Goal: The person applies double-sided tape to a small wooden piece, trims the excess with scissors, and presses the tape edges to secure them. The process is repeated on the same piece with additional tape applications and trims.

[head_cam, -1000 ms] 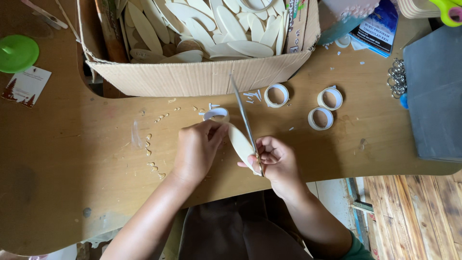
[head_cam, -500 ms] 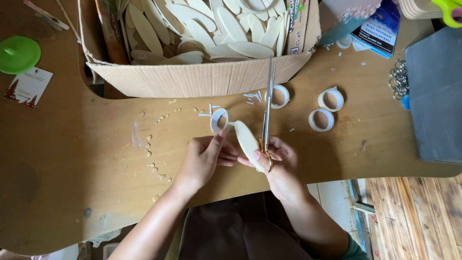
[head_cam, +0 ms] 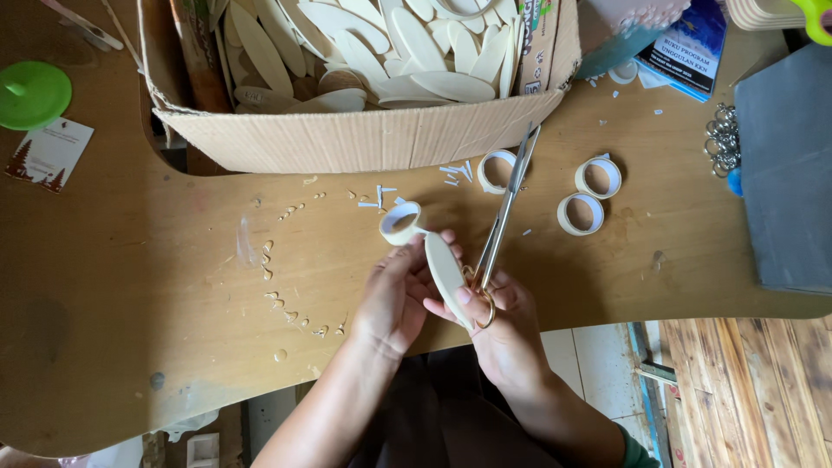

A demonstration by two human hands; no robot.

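Gripping a leaf-shaped wooden piece mid-frame, left hand fingers closed; right hand clasps scissors.

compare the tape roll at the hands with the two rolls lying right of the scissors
The held roll is lifted, touching the slat in the hands; the pair lies flat on the table. Held roll trails a loose tab; the pair looks neatly wound. All are pale rings.

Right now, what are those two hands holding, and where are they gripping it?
The left hand pinches a pale leaf-shaped wooden piece along its side. The right hand supports its lower end and holds scissors by the handles.
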